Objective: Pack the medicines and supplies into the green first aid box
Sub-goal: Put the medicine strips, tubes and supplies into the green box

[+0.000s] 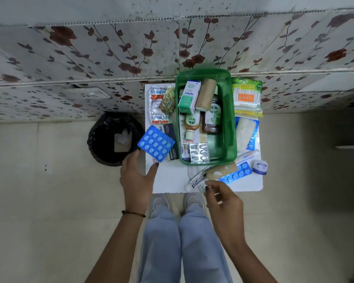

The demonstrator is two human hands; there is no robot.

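Note:
The green first aid box [232, 119] stands open on a small white table [172, 180]. Inside lie a white-green carton [189, 97], a brown bandage roll [205, 94], two Dettol bottles [213, 113] and a silver blister [199, 152]. Left of the box, my left hand [137, 178] grips the near edge of a blue blister pack [156, 143] between thumb and fingers. In front of the box, thumb and forefinger of my right hand [223, 198] pinch the Cipladine tube [196, 180], which lies on the table.
Silver strips [156, 105] and a bag of yellow tablets [168, 100] lie left of the box. A cotton bud pack [247, 97], gauze [246, 132], another blue blister [236, 174] and a small jar [260, 166] lie right. A black bin [114, 137] stands left of the table.

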